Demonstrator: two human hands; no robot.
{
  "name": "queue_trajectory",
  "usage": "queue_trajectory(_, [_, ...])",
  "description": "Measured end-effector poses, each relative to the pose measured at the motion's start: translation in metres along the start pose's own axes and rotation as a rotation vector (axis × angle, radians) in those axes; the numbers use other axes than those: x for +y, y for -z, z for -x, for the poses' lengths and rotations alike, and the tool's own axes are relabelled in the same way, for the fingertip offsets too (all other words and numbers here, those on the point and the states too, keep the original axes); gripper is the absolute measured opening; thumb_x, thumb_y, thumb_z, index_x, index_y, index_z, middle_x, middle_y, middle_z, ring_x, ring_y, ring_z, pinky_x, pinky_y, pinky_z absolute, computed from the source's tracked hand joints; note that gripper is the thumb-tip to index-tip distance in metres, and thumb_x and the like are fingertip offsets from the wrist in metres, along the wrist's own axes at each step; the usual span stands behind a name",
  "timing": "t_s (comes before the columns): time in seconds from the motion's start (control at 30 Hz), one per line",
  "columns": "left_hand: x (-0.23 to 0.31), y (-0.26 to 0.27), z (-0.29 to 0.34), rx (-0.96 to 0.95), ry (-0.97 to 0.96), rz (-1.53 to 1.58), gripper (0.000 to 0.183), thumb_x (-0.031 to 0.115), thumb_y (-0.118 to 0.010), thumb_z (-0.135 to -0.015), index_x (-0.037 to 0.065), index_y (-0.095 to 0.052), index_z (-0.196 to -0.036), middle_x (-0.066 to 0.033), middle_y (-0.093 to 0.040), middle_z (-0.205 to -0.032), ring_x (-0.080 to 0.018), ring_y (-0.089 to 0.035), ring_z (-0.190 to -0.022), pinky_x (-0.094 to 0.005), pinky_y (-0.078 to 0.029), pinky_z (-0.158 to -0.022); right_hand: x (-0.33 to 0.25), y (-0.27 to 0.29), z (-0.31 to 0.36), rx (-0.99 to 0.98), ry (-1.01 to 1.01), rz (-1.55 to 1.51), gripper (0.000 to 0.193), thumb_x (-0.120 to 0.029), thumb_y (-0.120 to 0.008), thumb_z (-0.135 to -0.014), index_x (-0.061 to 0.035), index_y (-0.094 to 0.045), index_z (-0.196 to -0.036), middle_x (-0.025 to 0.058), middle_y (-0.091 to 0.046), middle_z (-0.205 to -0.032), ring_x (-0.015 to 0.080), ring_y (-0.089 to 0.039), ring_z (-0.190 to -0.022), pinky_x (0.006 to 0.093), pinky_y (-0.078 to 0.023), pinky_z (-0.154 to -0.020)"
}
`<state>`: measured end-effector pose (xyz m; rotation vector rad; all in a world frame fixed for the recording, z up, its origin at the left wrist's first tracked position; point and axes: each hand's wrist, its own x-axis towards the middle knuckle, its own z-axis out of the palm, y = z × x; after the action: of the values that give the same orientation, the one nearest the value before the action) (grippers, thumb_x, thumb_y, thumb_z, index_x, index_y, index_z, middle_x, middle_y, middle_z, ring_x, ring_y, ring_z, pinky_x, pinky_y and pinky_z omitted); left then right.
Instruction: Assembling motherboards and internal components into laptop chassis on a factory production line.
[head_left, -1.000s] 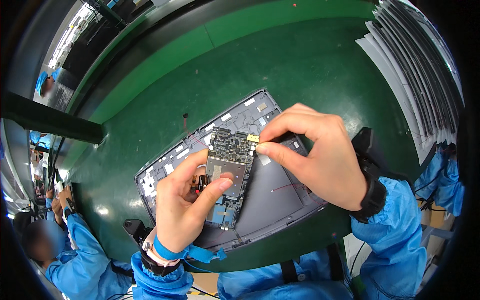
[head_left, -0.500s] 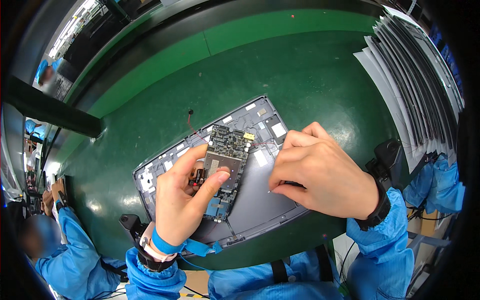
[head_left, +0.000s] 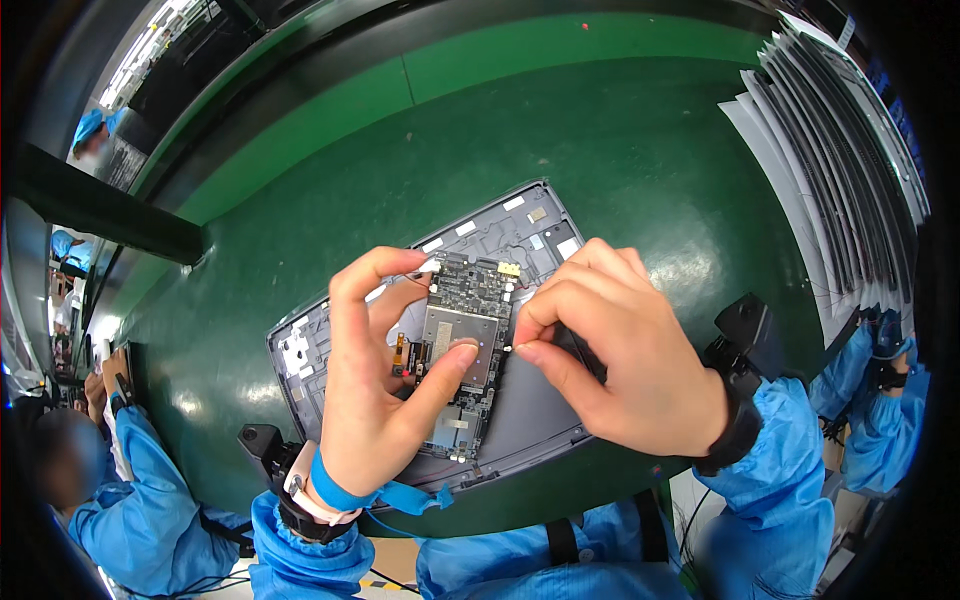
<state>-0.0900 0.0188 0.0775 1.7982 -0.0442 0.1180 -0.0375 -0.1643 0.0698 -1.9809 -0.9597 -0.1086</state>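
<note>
A green circuit board point(head_left: 465, 345) with a silver metal shield in its middle, lying in the centre of a grey device back cover point(head_left: 520, 400). The cover itself flat on a green work mat point(head_left: 600, 150), turned a little so that one corner points up and to the right. Small white and yellowish stickers near the upper edge of the cover.

Left hand point(head_left: 375, 390) over the left part of the board: thumb tip pressed on the silver shield, index finger curled above with its tip at the upper left corner of the board, so the board pinched between these two fingers. A blue band and a pale wrist strap on this wrist. A small orange flex connector point(head_left: 400, 352) visible just beside the left edge of the board, under the palm.

Right hand point(head_left: 625, 365) at the right edge of the board, thumb and index finger closed together on something very small and white; what it is, cannot tell. A black wrist device point(head_left: 740, 345) on this wrist.

A stack of grey flat panels point(head_left: 850, 170) at the right rim, well apart from the cover. Blue sleeves of another person point(head_left: 120, 500) at the lower left.
</note>
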Motion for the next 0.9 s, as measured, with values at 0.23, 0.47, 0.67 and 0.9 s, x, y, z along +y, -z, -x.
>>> queue_trajectory(0.23, [0.008,0.010,-0.006,-0.205,-0.138,-0.175,0.010,0.002,-0.062,-0.079,0.001,-0.058,-0.089,-0.0047,-0.059,-0.084,-0.0187,-0.055,-0.091,-0.0427,-0.026,-0.106,-0.001,-0.012,0.003,0.256,0.344,0.428,0.021,-0.009,-0.069,-0.060,-0.0083,-0.058,-0.078,-0.0005,-0.057,-0.081,0.0191,-0.052,-0.076,0.0377,-0.035,-0.072])
queue_trajectory(0.47, [0.009,0.014,-0.005,-0.272,-0.072,-0.220,0.006,0.001,-0.063,-0.078,0.001,-0.062,-0.084,-0.0063,-0.062,-0.085,-0.0234,-0.053,-0.099,-0.0411,-0.026,-0.105,-0.003,-0.014,0.002,0.308,0.437,0.533,0.015,-0.012,-0.066,-0.061,-0.0080,-0.060,-0.075,0.0002,-0.058,-0.079,0.0177,-0.053,-0.071,0.0394,-0.037,-0.068])
queue_trajectory(0.67, [0.008,0.011,0.000,-0.183,0.020,-0.186,0.009,0.002,-0.067,-0.074,0.004,-0.063,-0.082,-0.0074,-0.062,-0.089,-0.0285,-0.048,-0.113,-0.0384,-0.034,-0.098,-0.002,-0.015,0.004,0.268,0.397,0.456,0.018,-0.011,-0.068,-0.060,-0.0079,-0.061,-0.077,0.0008,-0.058,-0.081,0.0188,-0.053,-0.075,0.0404,-0.037,-0.071])
queue_trajectory(0.9, [0.006,0.013,-0.002,-0.187,-0.075,-0.303,0.015,0.003,-0.068,-0.073,0.005,-0.062,-0.086,-0.0076,-0.062,-0.093,-0.0285,-0.049,-0.115,-0.0364,-0.040,-0.092,0.001,-0.013,0.003,0.209,0.298,0.298,0.025,-0.005,-0.071,-0.057,-0.0083,-0.060,-0.079,0.0006,-0.058,-0.081,0.0223,-0.052,-0.077,0.0401,-0.036,-0.075])
